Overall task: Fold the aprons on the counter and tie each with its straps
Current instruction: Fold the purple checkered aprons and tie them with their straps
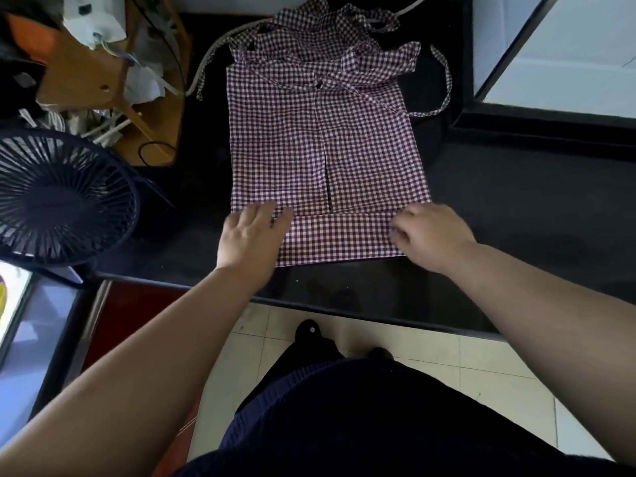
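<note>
A purple-and-white checked apron point(327, 139) lies flat on the black counter point(516, 201), its sides folded in to meet along a centre seam. Its straps point(444, 80) lie loose and tangled at the far end. The near hem is turned up into a narrow band point(339, 237). My left hand point(249, 235) rests flat on the left end of that band, fingers straight. My right hand point(430, 235) holds the right end of the band with curled fingers.
A dark table fan point(62, 197) stands at the left of the counter. Behind it sits a wooden rack point(113, 80) with papers and cables. A white appliance point(568, 53) borders the right. The counter's front edge point(344, 304) runs below my hands, above a tiled floor.
</note>
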`<state>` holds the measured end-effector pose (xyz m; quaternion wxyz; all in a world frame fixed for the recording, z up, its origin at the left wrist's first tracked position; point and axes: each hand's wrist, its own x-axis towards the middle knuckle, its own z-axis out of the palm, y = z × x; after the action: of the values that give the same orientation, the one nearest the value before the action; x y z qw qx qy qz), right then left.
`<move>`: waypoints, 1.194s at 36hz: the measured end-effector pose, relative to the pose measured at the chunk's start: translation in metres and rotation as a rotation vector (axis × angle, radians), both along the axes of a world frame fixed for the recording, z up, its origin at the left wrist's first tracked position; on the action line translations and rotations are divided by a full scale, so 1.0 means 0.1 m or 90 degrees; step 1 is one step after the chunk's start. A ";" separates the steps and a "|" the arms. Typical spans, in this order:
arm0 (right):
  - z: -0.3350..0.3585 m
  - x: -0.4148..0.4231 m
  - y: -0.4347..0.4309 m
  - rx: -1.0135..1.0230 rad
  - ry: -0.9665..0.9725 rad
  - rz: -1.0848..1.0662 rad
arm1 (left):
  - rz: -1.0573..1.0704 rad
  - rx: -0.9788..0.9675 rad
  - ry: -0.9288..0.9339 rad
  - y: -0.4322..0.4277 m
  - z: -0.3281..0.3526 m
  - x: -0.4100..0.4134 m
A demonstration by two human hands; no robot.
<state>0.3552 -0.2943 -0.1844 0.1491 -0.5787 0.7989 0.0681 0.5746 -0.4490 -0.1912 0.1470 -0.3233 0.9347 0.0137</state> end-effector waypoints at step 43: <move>-0.06 -0.04 -0.03 0.141 -0.152 -0.074 | 0.446 0.153 0.154 -0.23 -0.03 0.16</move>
<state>0.3511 -0.2975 -0.1908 0.3094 -0.5153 0.7954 0.0777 0.5902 -0.4721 -0.1945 0.0586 -0.5997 0.7698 0.2103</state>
